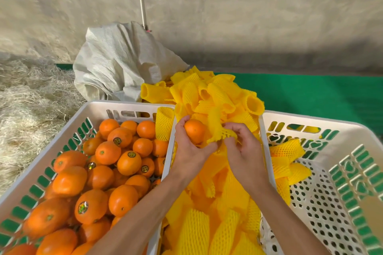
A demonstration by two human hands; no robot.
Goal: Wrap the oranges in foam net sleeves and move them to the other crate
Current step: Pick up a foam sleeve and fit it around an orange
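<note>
Left hand [189, 147] cups a bare orange [194, 131]; right hand [241, 147] pinches a foam net sleeve [220, 134] beside it. Stretch its mouth wide before sliding fruit in.

Before you, a green mat [310, 93] covered the floor, and two white crates [128, 107] stood on it side by side. Between them lay a heap of yellow foam sleeves [217, 93], with a grey sack [116, 64] and dry straw [31, 93] beyond.

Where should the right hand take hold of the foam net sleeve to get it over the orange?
By the sleeve's open rim, pinched from the right, away from the orange in the left hand. The net is a soft tube, so the rim stretches wide toward the fruit.
</note>
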